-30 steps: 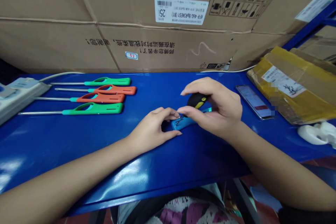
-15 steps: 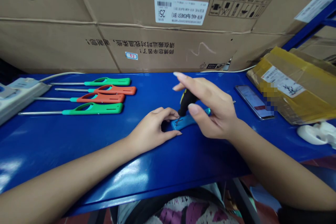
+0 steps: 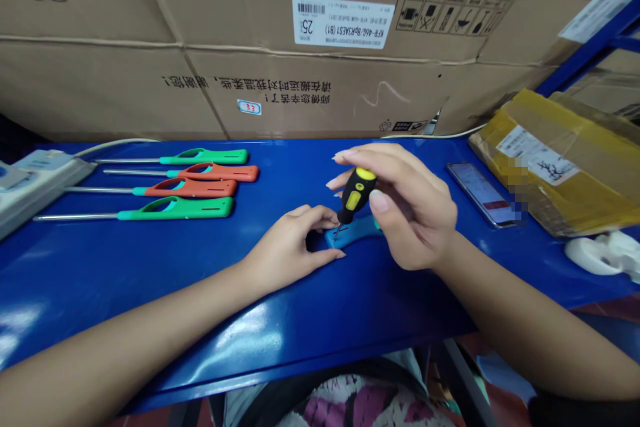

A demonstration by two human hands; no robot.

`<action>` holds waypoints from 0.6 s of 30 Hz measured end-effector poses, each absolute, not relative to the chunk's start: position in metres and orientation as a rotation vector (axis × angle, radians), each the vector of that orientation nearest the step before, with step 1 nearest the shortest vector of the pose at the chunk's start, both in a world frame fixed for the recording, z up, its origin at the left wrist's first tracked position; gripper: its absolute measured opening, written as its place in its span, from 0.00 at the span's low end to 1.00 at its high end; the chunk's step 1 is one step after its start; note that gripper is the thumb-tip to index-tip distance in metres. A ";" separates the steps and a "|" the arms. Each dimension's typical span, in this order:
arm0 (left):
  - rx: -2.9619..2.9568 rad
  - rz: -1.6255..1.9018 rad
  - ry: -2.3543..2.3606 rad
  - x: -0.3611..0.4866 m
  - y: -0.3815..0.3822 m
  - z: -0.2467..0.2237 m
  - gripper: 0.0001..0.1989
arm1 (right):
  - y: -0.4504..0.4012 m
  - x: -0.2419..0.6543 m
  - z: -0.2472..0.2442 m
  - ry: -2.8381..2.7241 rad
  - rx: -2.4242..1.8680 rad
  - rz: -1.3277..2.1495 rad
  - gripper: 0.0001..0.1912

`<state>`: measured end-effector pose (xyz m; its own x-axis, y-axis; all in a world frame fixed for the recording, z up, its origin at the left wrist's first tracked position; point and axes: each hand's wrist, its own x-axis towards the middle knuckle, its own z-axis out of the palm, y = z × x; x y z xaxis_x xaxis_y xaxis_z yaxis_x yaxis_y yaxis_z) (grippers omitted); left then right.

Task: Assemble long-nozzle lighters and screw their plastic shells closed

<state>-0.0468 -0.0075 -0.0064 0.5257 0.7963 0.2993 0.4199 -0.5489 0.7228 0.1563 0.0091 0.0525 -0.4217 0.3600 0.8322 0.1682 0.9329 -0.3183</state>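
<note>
A blue long-necked lighter (image 3: 353,231) lies on the table, its far part hidden behind my right hand. My left hand (image 3: 300,240) grips its handle end between thumb and fingers. A short black-and-yellow screwdriver (image 3: 357,195) stands slightly tilted over that end, its tip down at the handle. My right hand (image 3: 413,207) is curled around the screwdriver's grip, thumb on the near side and fingers on the far side. To the left lie green (image 3: 185,208) and orange (image 3: 200,187) lighters of the same kind, side by side with their metal necks pointing left.
A white power strip (image 3: 40,180) stands at the table's left edge. A large cardboard box (image 3: 250,67) walls off the back. To the right are a phone (image 3: 483,193), a yellow-taped parcel (image 3: 565,160) and a white object (image 3: 595,255).
My right hand has shifted slightly right and its fingers have rolled around the screwdriver, whose yellow parts now show. My left hand and the blue lighter have stayed in place.
</note>
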 end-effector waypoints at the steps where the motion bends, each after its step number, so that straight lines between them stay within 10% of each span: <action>1: 2.174 0.838 0.982 -0.047 -0.008 -0.007 0.18 | 0.008 0.156 0.052 -1.995 -0.387 0.245 0.21; 18: 2.186 0.848 0.978 -0.048 -0.008 -0.008 0.18 | 0.010 0.156 0.057 -2.038 -0.290 0.176 0.21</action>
